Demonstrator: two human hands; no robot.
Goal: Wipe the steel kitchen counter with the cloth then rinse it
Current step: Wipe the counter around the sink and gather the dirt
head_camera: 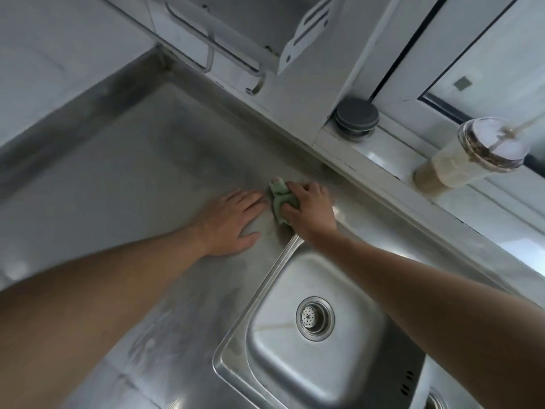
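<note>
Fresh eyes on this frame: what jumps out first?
Two bare forearms reach in from the bottom corners. The right hand grips a crumpled green cloth on the steel counter just beyond the sink, while the left hand lies flat beside it. At the right, a lidded drink cup with a straw stands on the window sill.

The right hand (309, 211) grips the cloth (283, 202) at the counter's (132, 178) back edge. Just beyond the grip, the window ledge (383, 163) rises and bars the way. Just left of the grip, the left hand (233, 222) lies flat on the steel. On the near side, the sink (280, 373) drops away. Past the flat hand, bare steel runs to the corner wall.
</note>
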